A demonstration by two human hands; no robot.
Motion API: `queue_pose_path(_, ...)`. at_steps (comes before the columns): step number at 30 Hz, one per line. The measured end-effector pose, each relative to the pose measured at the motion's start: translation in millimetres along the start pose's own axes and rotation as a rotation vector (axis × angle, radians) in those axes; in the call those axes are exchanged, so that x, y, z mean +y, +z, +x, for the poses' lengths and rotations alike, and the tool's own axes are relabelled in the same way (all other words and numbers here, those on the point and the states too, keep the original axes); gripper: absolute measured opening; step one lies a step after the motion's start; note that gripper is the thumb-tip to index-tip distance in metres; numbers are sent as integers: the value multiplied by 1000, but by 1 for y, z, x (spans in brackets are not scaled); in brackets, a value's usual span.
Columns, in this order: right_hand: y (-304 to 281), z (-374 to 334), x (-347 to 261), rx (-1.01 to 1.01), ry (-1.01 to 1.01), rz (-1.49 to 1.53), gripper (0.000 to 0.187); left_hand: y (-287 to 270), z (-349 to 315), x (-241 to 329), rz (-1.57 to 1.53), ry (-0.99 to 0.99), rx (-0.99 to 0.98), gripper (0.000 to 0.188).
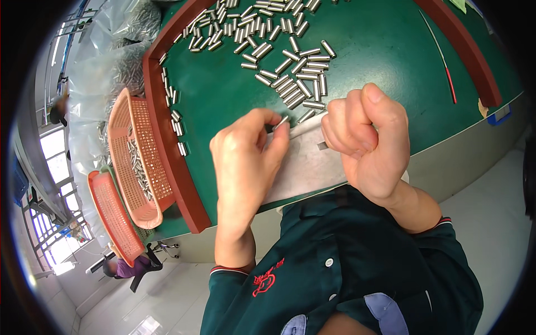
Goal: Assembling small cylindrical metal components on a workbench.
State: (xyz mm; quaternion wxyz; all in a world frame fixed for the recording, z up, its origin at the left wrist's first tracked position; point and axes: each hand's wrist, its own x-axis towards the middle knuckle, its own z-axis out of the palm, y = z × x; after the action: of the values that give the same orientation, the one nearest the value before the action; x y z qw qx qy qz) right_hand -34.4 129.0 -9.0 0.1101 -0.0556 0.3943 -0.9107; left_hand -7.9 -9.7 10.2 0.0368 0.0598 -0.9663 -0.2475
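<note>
My left hand (pixel 243 153) pinches a small shiny metal cylinder (pixel 282 121) between thumb and forefinger, above the edge of a whitish cloth (pixel 310 170). To its right, my right hand (pixel 371 142) is closed in a fist, thumb up. A short grey metal piece (pixel 322 146) sticks out from its curled fingers; the rest of it is hidden in the fist. Just beyond both hands lies a loose group of metal cylinders (pixel 290 89) on the green table (pixel 374 50).
A larger spread of cylinders (pixel 245 28) covers the far left. Dark red rails (pixel 181 184) border the table. Left of them stand an orange basket (pixel 148 162) holding small metal parts, a red basket (pixel 114 215) and clear bags (pixel 128 61). A red-handled thin tool (pixel 451 86) lies right.
</note>
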Motion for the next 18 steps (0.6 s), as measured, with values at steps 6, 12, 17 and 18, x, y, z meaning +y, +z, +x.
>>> queue_pose_path(6, -1, 1, -1, -33, 0, -5, 41, 6, -24, -2, -218, 70, -185, 8)
queue_pose_path(12, 1, 1, -2, -62, 11, 51, 41, 13, -31, -8, -299, -13, -133, 8)
queue_pose_path(17, 2, 3, 1, -54, 26, 44, 40, 16, -31, -10, -348, 17, -107, 8)
queue_pose_path(18, 2, 3, 1, -57, 30, 44, 40, 17, -31, -11, -350, 16, -107, 8)
